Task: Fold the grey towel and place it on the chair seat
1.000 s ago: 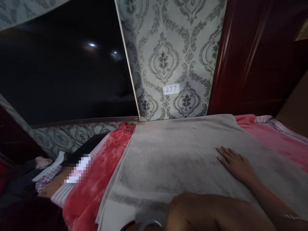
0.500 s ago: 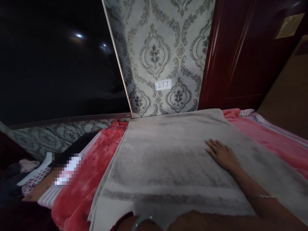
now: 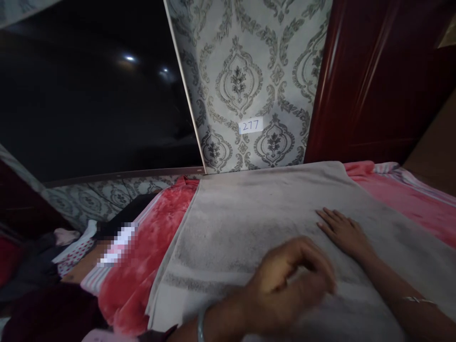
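A large grey towel [image 3: 228,209] lies spread out flat, with a darker band across its near part. On its right side my right hand [image 3: 344,232] rests palm down, fingers stretched out and a thin bracelet on the wrist. My left hand [image 3: 288,285], wearing a pale bangle, is over the near middle of the towel, in front of my right forearm. Its fingers are loosely curved, with a gap inside the curve, and I see nothing in them. Motion blurs its fingertips; whether it touches the towel I cannot tell.
Red plush blanket [image 3: 153,232] shows left of the towel, and pink plush [image 3: 409,199] to its right. Behind are a patterned wall [image 3: 238,57] with a label [image 3: 251,125] reading 277, a dark screen [image 3: 99,104] and a dark red panel [image 3: 359,85]. Folded cloth [image 3: 73,254] lies far left.
My left hand has risen from the bottom edge into full view over the towel. My right hand stays flat on the towel. The view has shifted slightly left.
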`<state>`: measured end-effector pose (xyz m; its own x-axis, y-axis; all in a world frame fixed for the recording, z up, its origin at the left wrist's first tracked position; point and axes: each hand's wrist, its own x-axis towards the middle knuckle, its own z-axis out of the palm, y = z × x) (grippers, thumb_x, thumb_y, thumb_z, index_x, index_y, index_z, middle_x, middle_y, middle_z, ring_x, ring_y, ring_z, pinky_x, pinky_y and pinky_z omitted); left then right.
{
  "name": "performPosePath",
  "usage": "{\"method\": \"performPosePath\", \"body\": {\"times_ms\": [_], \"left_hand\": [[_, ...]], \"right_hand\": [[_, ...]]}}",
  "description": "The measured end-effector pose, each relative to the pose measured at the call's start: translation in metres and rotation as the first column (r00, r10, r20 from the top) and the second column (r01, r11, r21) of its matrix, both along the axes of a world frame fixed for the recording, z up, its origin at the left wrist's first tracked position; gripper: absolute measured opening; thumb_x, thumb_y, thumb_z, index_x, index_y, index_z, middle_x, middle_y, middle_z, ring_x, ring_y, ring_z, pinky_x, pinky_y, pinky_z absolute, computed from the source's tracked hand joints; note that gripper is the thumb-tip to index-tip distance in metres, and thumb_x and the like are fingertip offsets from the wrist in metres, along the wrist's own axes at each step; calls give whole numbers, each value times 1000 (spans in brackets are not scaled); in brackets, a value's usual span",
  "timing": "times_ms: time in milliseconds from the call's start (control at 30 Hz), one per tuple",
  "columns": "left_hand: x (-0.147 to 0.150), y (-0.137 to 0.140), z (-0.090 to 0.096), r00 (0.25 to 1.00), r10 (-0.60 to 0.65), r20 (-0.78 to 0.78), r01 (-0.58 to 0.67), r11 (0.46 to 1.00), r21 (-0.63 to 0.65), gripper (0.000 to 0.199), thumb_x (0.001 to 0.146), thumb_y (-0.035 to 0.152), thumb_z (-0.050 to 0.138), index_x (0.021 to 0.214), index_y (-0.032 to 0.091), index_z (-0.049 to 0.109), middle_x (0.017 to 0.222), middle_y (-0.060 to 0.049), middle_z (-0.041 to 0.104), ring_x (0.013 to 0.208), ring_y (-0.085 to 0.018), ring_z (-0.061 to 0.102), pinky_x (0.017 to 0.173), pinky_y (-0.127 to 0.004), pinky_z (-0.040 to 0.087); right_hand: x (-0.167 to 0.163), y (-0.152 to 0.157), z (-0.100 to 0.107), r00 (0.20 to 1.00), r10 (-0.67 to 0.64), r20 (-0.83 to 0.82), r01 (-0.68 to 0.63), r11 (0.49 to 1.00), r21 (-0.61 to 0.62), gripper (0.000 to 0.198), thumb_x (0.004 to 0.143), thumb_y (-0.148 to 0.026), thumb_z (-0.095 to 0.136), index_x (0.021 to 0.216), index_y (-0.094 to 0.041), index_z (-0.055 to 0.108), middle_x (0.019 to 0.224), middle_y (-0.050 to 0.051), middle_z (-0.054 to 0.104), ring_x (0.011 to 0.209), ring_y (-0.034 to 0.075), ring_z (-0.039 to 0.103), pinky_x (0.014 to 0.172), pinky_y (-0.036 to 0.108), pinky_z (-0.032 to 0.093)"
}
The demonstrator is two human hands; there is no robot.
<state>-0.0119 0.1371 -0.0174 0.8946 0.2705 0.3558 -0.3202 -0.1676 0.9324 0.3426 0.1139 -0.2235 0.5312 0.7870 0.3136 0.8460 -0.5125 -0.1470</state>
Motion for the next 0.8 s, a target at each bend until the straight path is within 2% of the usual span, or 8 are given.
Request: {"method": "performPosePath", "body": {"times_ms": [100, 200, 300, 400, 533, 633, 700, 800], "left_hand": [[3, 37, -15, 956, 291, -18, -292, 957, -3, 26, 88, 44, 58, 85, 19, 58, 70, 1, 51, 67, -12, 50, 66, -26, 44], [-8, 91, -40, 882, 466, -69, -469, 883, -30, 30, 79, 44, 63, 95, 19, 59, 58, 8, 39, 53, -10, 38, 53, -23, 35], [-28, 135, -59, 826, 533, -185, -558, 821, -125, 35, 73, 48, 66, 90, 19, 55, 49, 11, 34, 44, -8, 30, 47, -23, 24], [-50, 150, -65, 827, 540, -156, -562, 792, -238, 37, 70, 44, 70, 92, 19, 55, 53, 10, 36, 46, -8, 32, 49, -23, 25], [-79, 125, -55, 906, 398, -146, -419, 891, -174, 31, 76, 39, 72, 96, 17, 63, 66, 4, 48, 59, -9, 45, 57, -23, 35], [-100, 86, -39, 933, 49, -356, -55, 998, -9, 23, 85, 38, 66, 90, 16, 71, 72, 0, 57, 61, -9, 50, 58, -21, 39], [-111, 62, -31, 894, -80, -440, 133, 987, 91, 27, 91, 36, 57, 96, 17, 75, 77, -3, 63, 59, -9, 52, 58, -21, 41], [-123, 45, -32, 886, -79, -457, 184, 964, 191, 33, 95, 36, 51, 108, 20, 76, 78, -3, 68, 62, -9, 55, 61, -21, 44]], "right_hand": [[0, 0, -1, 1000, 3, 16, -3, 1000, 22, 65, 94, -57, 23, 146, -28, 48, 155, 5, 44, 143, 32, 37, 113, 56, 34], [0, -1, -1, 1000, 12, 10, -12, 1000, 27, 65, 93, -57, 23, 146, -28, 48, 154, 5, 45, 142, 33, 38, 112, 57, 34], [0, -2, 1, 1000, 17, 0, -17, 999, 29, 65, 93, -58, 24, 146, -29, 48, 154, 5, 45, 142, 32, 38, 111, 57, 35], [0, -2, 2, 1000, 14, -14, -14, 1000, 24, 66, 93, -58, 23, 146, -28, 48, 155, 5, 43, 143, 32, 37, 111, 56, 35], [0, -3, 4, 1000, 8, -26, -8, 1000, 9, 68, 93, -60, 22, 147, -28, 48, 156, 4, 42, 144, 31, 36, 113, 54, 34], [-1, -4, 6, 999, 1, -36, -1, 1000, -5, 67, 93, -60, 23, 147, -29, 47, 156, 4, 42, 144, 32, 35, 113, 55, 35], [-1, -4, 7, 999, 4, -34, -5, 1000, -5, 66, 93, -60, 24, 147, -29, 47, 155, 4, 43, 144, 32, 35, 112, 55, 35], [-1, -4, 7, 1000, 8, -26, -7, 1000, 6, 66, 93, -59, 24, 147, -28, 47, 155, 4, 43, 143, 32, 36, 112, 55, 35]]}}
